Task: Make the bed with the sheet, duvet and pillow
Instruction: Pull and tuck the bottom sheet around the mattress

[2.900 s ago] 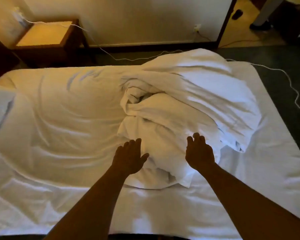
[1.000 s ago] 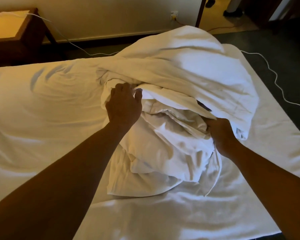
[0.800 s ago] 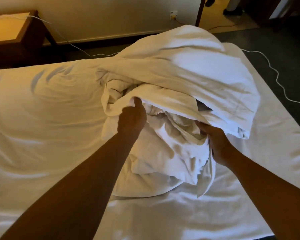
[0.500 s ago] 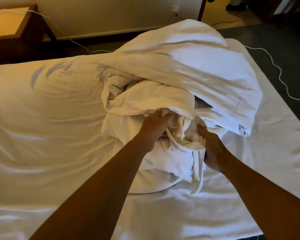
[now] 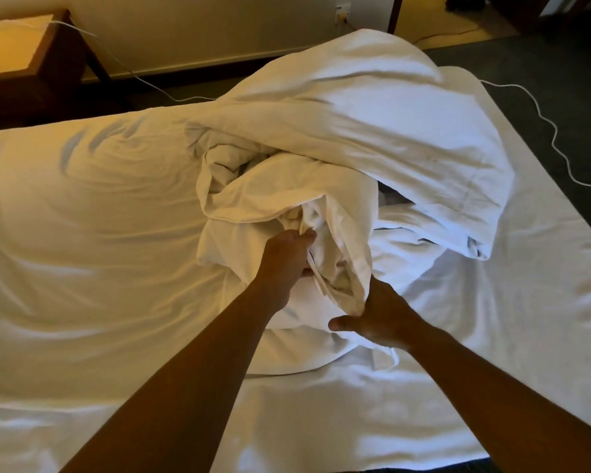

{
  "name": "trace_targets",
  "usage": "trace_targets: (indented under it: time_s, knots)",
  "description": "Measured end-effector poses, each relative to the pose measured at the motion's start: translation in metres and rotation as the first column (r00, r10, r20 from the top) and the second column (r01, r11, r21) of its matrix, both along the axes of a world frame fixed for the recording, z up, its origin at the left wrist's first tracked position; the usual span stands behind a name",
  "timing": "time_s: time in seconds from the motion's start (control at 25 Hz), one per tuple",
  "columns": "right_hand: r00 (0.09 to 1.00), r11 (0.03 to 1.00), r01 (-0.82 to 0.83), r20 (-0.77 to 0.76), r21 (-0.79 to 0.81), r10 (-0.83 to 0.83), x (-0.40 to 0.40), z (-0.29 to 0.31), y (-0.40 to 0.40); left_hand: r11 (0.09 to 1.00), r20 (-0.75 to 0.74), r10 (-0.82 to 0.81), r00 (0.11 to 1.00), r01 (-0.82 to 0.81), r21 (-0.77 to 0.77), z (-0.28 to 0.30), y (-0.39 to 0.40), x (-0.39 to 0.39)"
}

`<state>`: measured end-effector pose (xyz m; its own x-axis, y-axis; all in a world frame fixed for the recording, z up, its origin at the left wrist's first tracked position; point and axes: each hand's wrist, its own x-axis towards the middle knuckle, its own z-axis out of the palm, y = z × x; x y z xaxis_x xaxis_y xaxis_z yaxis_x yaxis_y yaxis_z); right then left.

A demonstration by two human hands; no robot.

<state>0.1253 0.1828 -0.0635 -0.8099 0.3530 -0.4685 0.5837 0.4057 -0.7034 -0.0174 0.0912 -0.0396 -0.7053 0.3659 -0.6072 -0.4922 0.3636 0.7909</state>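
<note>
A crumpled white duvet (image 5: pixel 372 131) lies heaped on the middle and right of the bed, on top of the wrinkled white sheet (image 5: pixel 93 254) that covers the mattress. My left hand (image 5: pixel 287 257) grips a fold in the near side of the heap, fingers buried in the cloth. My right hand (image 5: pixel 379 319) holds a lower flap of the duvet at the heap's front, thumb out to the left, fingers hidden under the fabric. No pillow is in sight.
A wooden bedside table (image 5: pixel 24 59) stands at the far left against the wall. A white cable (image 5: pixel 543 121) runs over the dark carpet past the bed's right edge. A wall socket (image 5: pixel 342 10) sits behind the bed.
Both hands went from hovering over the heap to gripping it. In the last half second my right hand slid down and nearer with a flap; my left hand stayed in the folds.
</note>
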Motion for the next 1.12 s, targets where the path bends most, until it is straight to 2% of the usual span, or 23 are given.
trace_targets:
  time_s: [0.08, 0.16, 0.2, 0.28, 0.32, 0.36, 0.52, 0.64, 0.68, 0.8, 0.92, 1.12]
  knots:
    - [1.000, 0.962, -0.010, -0.011, 0.273, 0.013, 0.002, -0.004, -0.012, 0.992, 0.165, -0.006, 0.986, -0.014, 0.122, 0.007, -0.006, 0.004]
    - [0.998, 0.916, 0.005, -0.064, 0.400, 0.022, 0.001, -0.009, -0.024, 0.989, 0.191, -0.081, 0.978, 0.055, 0.139, 0.011, -0.008, 0.007]
    - [0.996, 0.897, 0.016, -0.082, 0.442, 0.022, -0.001, -0.011, -0.030, 0.989, 0.151, -0.131, 0.980, 0.118, 0.094, 0.013, -0.007, 0.010]
    - [0.994, 0.859, 0.009, -0.099, 0.512, 0.049, -0.005, -0.019, -0.041, 0.966, -0.021, -0.246, 0.969, 0.243, -0.087, 0.013, -0.005, 0.013]
    - [0.987, 0.837, -0.002, -0.132, 0.548, 0.088, -0.006, -0.025, -0.045, 0.953, -0.102, -0.274, 0.956, 0.257, -0.159, 0.010, -0.004, 0.012]
    - [0.976, 0.807, 0.003, -0.176, 0.590, 0.125, -0.006, -0.031, -0.049, 0.955, -0.157, -0.255, 0.954, 0.224, -0.194, 0.009, -0.004, 0.009]
    - [0.910, 0.721, 0.044, -0.326, 0.691, 0.257, 0.000, -0.041, -0.059, 0.980, -0.228, -0.080, 0.970, 0.034, -0.198, 0.011, -0.027, -0.014]
    - [0.944, 0.790, 0.079, -0.300, 0.608, 0.137, -0.011, -0.039, -0.070, 0.970, -0.329, 0.001, 0.944, -0.080, -0.229, 0.010, -0.055, -0.030]
    - [0.948, 0.815, 0.036, -0.277, 0.578, 0.155, -0.019, -0.035, -0.078, 0.958, -0.353, 0.044, 0.934, -0.140, -0.250, 0.010, -0.068, -0.035]
    - [0.916, 0.853, -0.163, -0.246, 0.496, 0.318, -0.050, -0.014, -0.110, 0.883, -0.400, 0.178, 0.899, -0.325, -0.339, 0.010, -0.108, -0.057]
    - [0.896, 0.872, -0.375, -0.119, 0.315, 0.428, -0.080, 0.011, -0.150, 0.832, -0.380, 0.312, 0.871, -0.443, -0.332, 0.013, -0.156, -0.085]
    - [0.828, 0.824, -0.546, -0.053, 0.150, 0.559, -0.107, 0.025, -0.218, 0.823, -0.450, 0.293, 0.843, -0.462, -0.330, 0.015, -0.259, -0.134]
